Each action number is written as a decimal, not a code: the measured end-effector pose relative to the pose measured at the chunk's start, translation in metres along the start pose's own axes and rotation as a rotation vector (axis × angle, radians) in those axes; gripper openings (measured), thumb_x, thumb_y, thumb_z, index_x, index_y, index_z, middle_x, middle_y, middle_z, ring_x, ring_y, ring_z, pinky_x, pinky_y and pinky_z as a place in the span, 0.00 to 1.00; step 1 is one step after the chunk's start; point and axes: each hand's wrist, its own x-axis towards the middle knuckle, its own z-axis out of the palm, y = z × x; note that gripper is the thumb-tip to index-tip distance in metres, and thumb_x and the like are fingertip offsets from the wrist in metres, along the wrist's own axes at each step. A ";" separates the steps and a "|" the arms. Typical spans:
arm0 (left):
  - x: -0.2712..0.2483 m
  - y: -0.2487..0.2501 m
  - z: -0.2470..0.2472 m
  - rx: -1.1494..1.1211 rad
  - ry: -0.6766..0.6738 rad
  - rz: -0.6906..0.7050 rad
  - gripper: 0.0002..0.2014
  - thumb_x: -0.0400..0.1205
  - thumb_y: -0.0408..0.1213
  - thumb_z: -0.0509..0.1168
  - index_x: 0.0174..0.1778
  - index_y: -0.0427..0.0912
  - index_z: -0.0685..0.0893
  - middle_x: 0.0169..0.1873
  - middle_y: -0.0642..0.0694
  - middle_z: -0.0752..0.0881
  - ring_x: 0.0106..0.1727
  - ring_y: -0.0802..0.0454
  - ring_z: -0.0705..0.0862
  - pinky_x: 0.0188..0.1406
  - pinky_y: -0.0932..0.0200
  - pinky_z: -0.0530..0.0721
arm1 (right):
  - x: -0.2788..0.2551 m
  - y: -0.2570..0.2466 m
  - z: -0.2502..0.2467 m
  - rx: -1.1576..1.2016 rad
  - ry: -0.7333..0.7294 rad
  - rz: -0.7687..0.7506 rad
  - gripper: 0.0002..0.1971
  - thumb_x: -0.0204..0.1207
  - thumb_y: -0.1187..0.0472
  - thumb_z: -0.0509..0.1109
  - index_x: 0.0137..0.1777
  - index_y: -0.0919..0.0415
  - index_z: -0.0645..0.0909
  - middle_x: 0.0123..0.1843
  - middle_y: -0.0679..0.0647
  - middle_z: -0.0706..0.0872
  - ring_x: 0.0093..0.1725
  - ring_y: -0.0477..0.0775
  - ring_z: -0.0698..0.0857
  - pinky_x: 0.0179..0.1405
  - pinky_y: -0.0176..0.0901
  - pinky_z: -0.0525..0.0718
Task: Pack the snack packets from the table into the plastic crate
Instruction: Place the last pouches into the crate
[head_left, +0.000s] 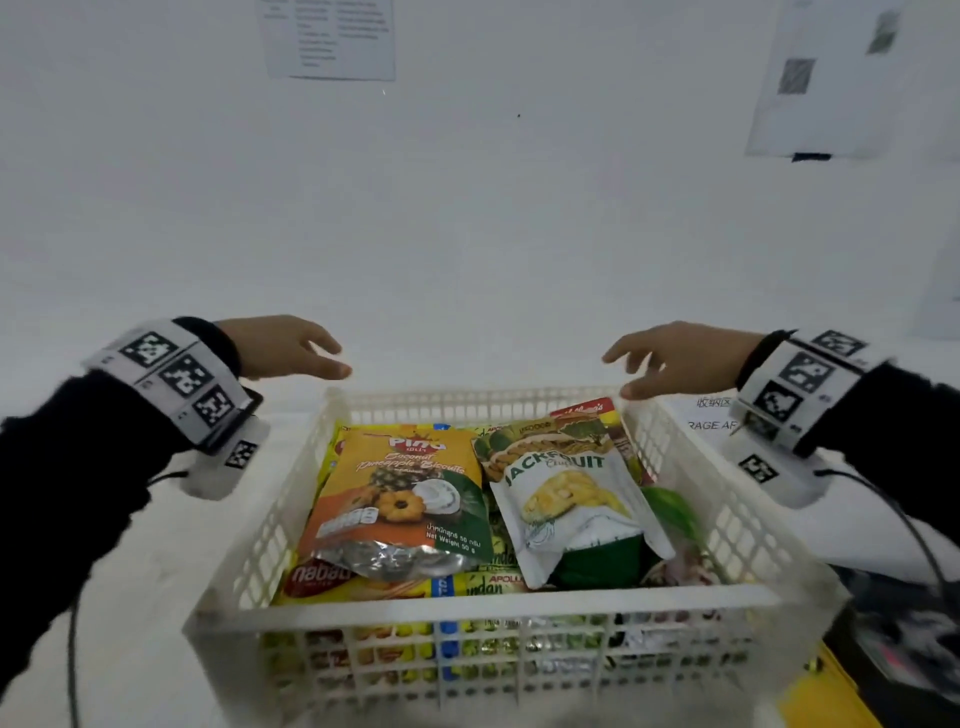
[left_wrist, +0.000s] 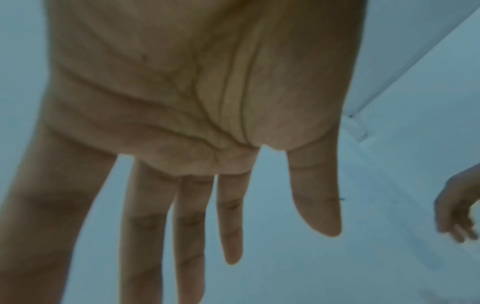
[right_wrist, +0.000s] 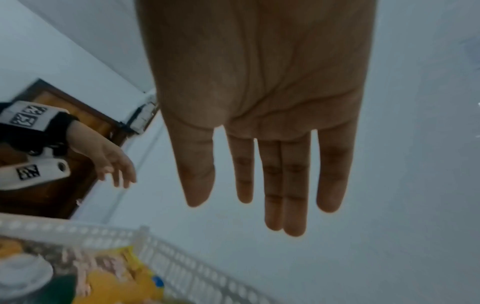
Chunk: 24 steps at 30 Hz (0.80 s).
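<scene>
A white plastic crate (head_left: 483, 608) stands in front of me, filled with several snack packets. On top lie an orange pineapple biscuit packet (head_left: 400, 499) and a white jackfruit chips packet (head_left: 566, 499). My left hand (head_left: 291, 348) hovers above the crate's far left corner, fingers straight, holding nothing. My right hand (head_left: 670, 358) hovers over the far right corner, equally empty. The left wrist view shows the left hand (left_wrist: 197, 144) with spread fingers against the white surface. The right wrist view shows the right hand (right_wrist: 259, 127) above the crate (right_wrist: 182, 261).
The white table (head_left: 467, 260) stretches behind the crate to a white wall with paper sheets (head_left: 330, 39). A printed sheet (head_left: 711, 415) lies right of the crate. A yellow object (head_left: 826, 696) sits at the lower right.
</scene>
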 end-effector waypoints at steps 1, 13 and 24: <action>0.000 -0.008 0.002 0.024 0.014 -0.037 0.26 0.79 0.51 0.63 0.72 0.46 0.71 0.68 0.45 0.78 0.60 0.48 0.76 0.45 0.60 0.75 | -0.003 0.008 0.001 -0.038 0.003 0.038 0.25 0.78 0.49 0.65 0.74 0.53 0.68 0.65 0.53 0.80 0.52 0.47 0.75 0.54 0.35 0.69; -0.003 -0.064 0.063 -0.305 -0.171 -0.233 0.07 0.80 0.37 0.67 0.40 0.37 0.79 0.22 0.45 0.78 0.23 0.52 0.83 0.20 0.65 0.77 | -0.008 0.067 0.080 -0.159 -0.075 0.344 0.22 0.81 0.44 0.57 0.34 0.61 0.70 0.34 0.53 0.80 0.26 0.47 0.75 0.25 0.35 0.71; -0.028 -0.056 0.085 -0.461 -0.070 -0.292 0.17 0.78 0.27 0.67 0.25 0.37 0.70 0.09 0.48 0.68 0.08 0.55 0.66 0.13 0.70 0.71 | -0.001 0.082 0.104 0.156 0.149 0.281 0.25 0.77 0.59 0.67 0.22 0.61 0.60 0.23 0.54 0.63 0.24 0.50 0.65 0.24 0.41 0.61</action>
